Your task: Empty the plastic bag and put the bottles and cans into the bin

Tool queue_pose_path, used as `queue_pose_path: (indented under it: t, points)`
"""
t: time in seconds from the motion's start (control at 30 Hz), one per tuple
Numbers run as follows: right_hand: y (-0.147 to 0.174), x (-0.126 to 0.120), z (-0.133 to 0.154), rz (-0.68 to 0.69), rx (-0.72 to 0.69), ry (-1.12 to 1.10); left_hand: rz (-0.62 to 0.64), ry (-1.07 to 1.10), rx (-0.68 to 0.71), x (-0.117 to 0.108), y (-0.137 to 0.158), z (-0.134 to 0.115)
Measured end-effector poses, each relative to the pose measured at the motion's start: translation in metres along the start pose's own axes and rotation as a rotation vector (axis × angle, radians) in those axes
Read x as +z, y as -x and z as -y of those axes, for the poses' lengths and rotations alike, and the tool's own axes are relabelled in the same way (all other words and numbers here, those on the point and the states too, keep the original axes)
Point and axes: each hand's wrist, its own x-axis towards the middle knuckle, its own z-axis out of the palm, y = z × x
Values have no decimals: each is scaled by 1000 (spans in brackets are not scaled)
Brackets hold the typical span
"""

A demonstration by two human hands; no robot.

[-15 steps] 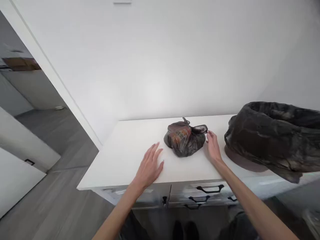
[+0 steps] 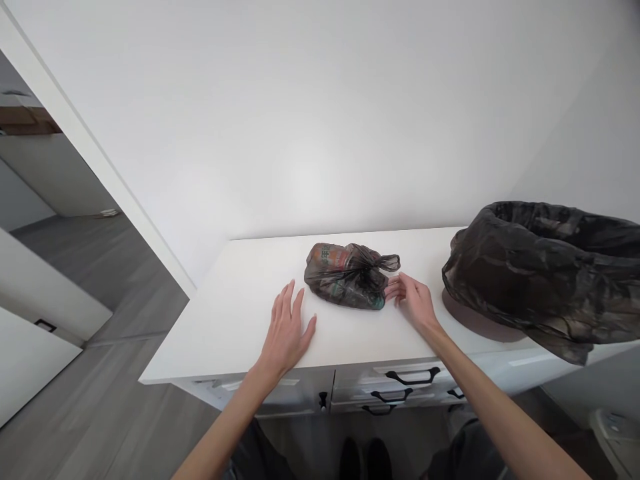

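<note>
A tied black plastic bag (image 2: 345,283) lies on the white cabinet top, with orange and green printed packaging showing through its thin film. Its knotted loop points right. My right hand (image 2: 413,300) is at the bag's right side, fingers extended and touching it or just beside it, not wrapped round it. My left hand (image 2: 287,330) rests on the white surface to the left of the bag and nearer to me, fingers spread and holding nothing. A small gap lies between it and the bag.
On the right of the cabinet top (image 2: 210,333) stands a brown bin (image 2: 480,320) lined with a large black bag (image 2: 540,273). Black drawer handles (image 2: 413,378) project from the cabinet front. A white wall rises behind; a doorway opens at the left.
The tied bag has shifted left and turned, so its printed contents now face up on the left. My right hand has moved left against the bag's side. My left hand has drawn slightly left.
</note>
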Motion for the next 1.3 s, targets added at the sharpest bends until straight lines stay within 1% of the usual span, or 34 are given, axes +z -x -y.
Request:
queue_pose_path:
  t: [0.13,0.17,0.33,0.47,0.57,0.63,0.7,0.8,0.87,0.93,1.0,1.07,1.17,1.23,1.3]
  points:
    - [2,-1,4,-116,-14,12,-5,-19,-7,-1,-1,-1]
    - [2,-1,4,-112,-19,32,-5,-17,-6,-1,-1,-1]
    - [1,1,0,105,-26,155,-27,-9,23,-6,-1,-4]
    - [-6,1,-7,170,-87,226,-75,8,111,-17,-5,-15]
    - [-13,-3,-19,180,-76,193,-143,47,155,-26,-23,-34]
    - [-17,-6,-25,183,-72,164,-165,66,186,-31,-46,-51]
    - [-18,-8,-28,185,-75,147,-144,51,233,-33,-77,-69]
    - [-20,-8,-27,177,-83,125,-40,-46,321,-26,-124,-89]
    - [-20,-7,-25,172,-86,106,86,-148,373,-14,-149,-97]
    - [-20,-7,-22,171,-82,87,226,-252,388,-1,-165,-99]
    - [-18,-7,-18,173,-73,74,307,-317,364,11,-172,-99]
    - [-15,-7,-13,181,-61,63,316,-338,335,17,-174,-97]
    - [-12,-6,-5,204,-47,53,287,-329,312,19,-171,-95]
    - [-11,-5,0,212,-41,38,238,-261,267,19,-169,-94]
    - [-9,-4,3,214,-41,13,164,-147,178,21,-167,-90]
